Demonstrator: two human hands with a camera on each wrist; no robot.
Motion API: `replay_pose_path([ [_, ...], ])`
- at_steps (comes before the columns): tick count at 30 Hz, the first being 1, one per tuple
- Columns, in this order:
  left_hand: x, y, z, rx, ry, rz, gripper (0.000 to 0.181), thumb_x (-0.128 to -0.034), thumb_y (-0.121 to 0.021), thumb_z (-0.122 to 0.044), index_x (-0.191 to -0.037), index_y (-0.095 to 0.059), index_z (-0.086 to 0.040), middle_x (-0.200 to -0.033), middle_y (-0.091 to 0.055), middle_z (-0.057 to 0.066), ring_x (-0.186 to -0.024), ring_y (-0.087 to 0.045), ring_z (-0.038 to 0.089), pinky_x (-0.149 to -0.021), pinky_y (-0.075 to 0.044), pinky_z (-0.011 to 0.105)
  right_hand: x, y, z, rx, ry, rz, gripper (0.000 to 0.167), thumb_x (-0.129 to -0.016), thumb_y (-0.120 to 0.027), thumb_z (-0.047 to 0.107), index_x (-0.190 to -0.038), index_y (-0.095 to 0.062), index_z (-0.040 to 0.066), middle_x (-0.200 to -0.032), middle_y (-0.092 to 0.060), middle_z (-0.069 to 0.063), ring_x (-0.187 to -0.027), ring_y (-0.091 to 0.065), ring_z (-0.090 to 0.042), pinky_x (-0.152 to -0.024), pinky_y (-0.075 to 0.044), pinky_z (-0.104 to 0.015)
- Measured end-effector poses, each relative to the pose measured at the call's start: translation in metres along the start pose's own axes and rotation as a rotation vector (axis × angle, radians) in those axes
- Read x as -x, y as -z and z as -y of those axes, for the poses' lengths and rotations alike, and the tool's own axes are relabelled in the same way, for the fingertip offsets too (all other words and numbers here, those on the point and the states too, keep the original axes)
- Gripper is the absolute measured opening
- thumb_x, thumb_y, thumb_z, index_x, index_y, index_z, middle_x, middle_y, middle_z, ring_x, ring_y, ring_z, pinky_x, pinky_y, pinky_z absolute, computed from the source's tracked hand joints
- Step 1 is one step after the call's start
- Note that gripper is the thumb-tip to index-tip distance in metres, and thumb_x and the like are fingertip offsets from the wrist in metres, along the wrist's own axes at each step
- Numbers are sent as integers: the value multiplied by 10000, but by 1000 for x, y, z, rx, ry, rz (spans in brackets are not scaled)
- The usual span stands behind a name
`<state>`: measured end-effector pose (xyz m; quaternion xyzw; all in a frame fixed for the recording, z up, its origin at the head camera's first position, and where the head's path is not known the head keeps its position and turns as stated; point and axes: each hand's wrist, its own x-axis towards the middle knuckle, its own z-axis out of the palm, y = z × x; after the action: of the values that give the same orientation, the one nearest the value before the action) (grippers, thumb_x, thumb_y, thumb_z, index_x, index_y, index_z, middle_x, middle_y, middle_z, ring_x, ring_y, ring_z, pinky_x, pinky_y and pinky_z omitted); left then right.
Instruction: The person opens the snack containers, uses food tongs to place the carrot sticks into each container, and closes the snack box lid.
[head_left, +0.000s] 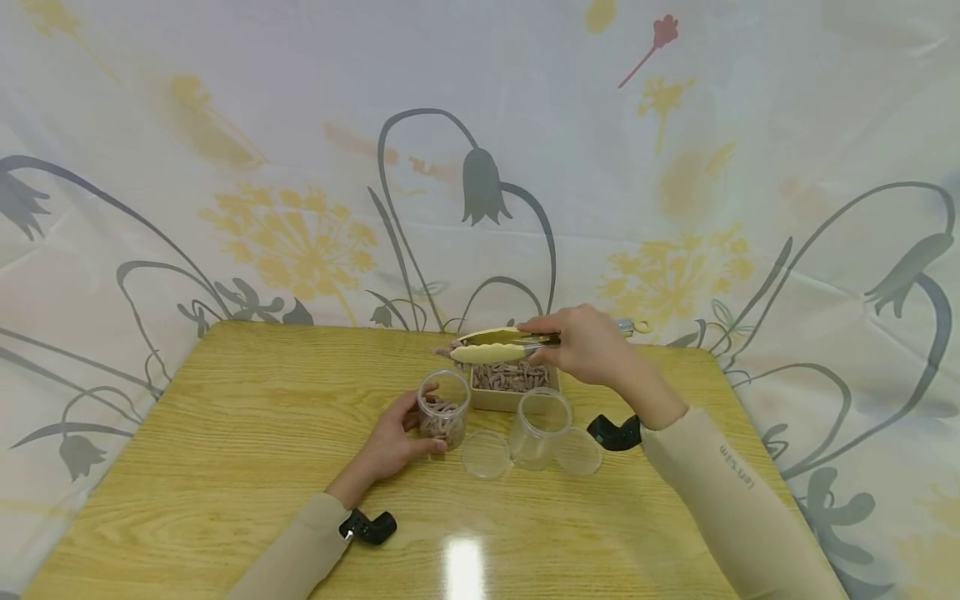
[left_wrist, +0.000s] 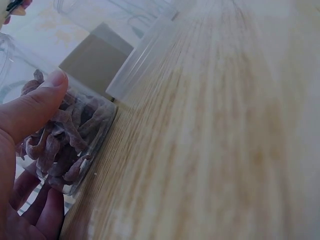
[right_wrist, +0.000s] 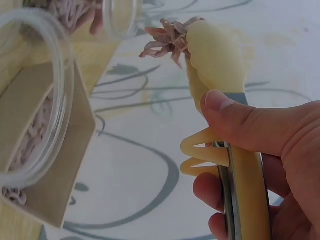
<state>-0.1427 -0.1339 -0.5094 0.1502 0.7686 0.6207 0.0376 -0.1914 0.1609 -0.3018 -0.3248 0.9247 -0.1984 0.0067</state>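
Observation:
My left hand (head_left: 392,439) holds a clear plastic jar (head_left: 453,402), thumb on one side and fingers on the other. Brownish-purple, twisted dried-looking strips (left_wrist: 65,135) fill its lower part. Above the table, my right hand (head_left: 588,346) grips a pair of tongs (head_left: 491,353) with pale yellow scalloped heads. A bunch of the same strips (right_wrist: 170,40) sticks out from between the tong heads, just above and behind the jar's open mouth. Below the tongs stands a beige box (head_left: 497,401) with many more strips inside; their exact kind is unclear.
A second clear jar (head_left: 534,446), open at the top, stands in front of the box. Two clear round lids (head_left: 485,456) lie on the wood-grain table (head_left: 300,392), one on each side of that jar. Behind the table's far edge hangs a flower-printed cloth (head_left: 337,125).

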Motion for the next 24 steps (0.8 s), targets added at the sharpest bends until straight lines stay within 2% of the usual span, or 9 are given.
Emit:
replay_pose_path([
  [4,0,1,1,0,-3,7,852,-762,-860,-35,-1495,-425,-71,-1375,-507,167,-1266,-523,376,-1055,-422,472,0,-4,7,-30,40,3,427,-844,-804,140,-1260,-708,121,-1195,-704,-86,-525,-549,-57,-549,-447,-292],
  [8,0,2,1,-4,-2,12,871,-763,-866,-61,-1506,-414,-93,-1405,-486,172,-1272,-519,379,-1055,-422,473,-2,-10,11,-46,73,10,428,-835,-811,149,-1251,-714,124,-1178,-711,-69,-672,-655,-106,-587,-467,-287],
  [11,0,1,1,-18,2,11,873,-768,-865,-74,-1508,-402,-73,-1402,-490,185,-1266,-522,392,-1052,-424,475,-2,-16,12,-62,72,31,426,-837,-810,164,-1252,-714,130,-1179,-711,-61,-597,-599,-107,-592,-456,-287],
  [15,0,1,1,-34,8,8,865,-767,-868,-86,-1496,-404,-37,-1374,-515,189,-1258,-527,397,-1050,-427,475,-4,-24,11,-76,73,51,431,-833,-813,184,-1248,-715,124,-1156,-721,-54,-497,-467,-41,-586,-434,-276],
  [18,0,2,0,-35,12,4,834,-760,-872,-83,-1470,-435,-38,-1359,-537,176,-1257,-531,384,-1051,-427,471,-5,-29,9,-83,88,50,433,-822,-821,194,-1236,-721,113,-1120,-732,-53,-534,-518,1,-571,-430,-260],
  [24,0,2,-2,-31,21,7,783,-758,-873,-78,-1431,-473,-57,-1360,-544,157,-1260,-532,375,-1054,-424,472,-5,-37,5,-102,77,71,411,-838,-810,179,-1232,-720,102,-1136,-727,-55,-533,-554,-19,-523,-392,-246],
])
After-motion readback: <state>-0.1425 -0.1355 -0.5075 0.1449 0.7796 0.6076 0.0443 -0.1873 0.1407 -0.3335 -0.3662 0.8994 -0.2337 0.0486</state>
